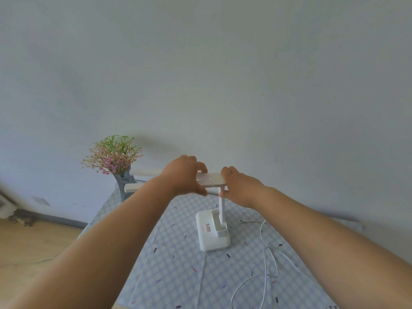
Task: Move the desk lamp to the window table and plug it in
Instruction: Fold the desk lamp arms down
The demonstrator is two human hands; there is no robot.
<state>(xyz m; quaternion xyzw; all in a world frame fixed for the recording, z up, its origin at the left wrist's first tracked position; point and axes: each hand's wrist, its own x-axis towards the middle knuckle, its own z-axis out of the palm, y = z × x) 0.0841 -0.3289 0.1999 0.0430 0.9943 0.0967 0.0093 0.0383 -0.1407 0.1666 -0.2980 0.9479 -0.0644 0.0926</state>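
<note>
A white desk lamp (213,233) stands upright near the middle of a table (178,275) covered with a pale blue checked cloth. Its square base rests flat on the cloth, and a thin stem rises to a flat head that stretches out to the left. Both bare arms reach forward from the near edge. The left hand (184,176) grips the lamp head from above, fingers curled over it. The right hand (239,186) pinches the right end of the head, at the joint above the stem. A white cord (266,262) lies in loose loops on the cloth to the right of the base. At the far left corner stands a vase (123,181) of small pink and green flowers. A plain pale wall lies behind.
</note>
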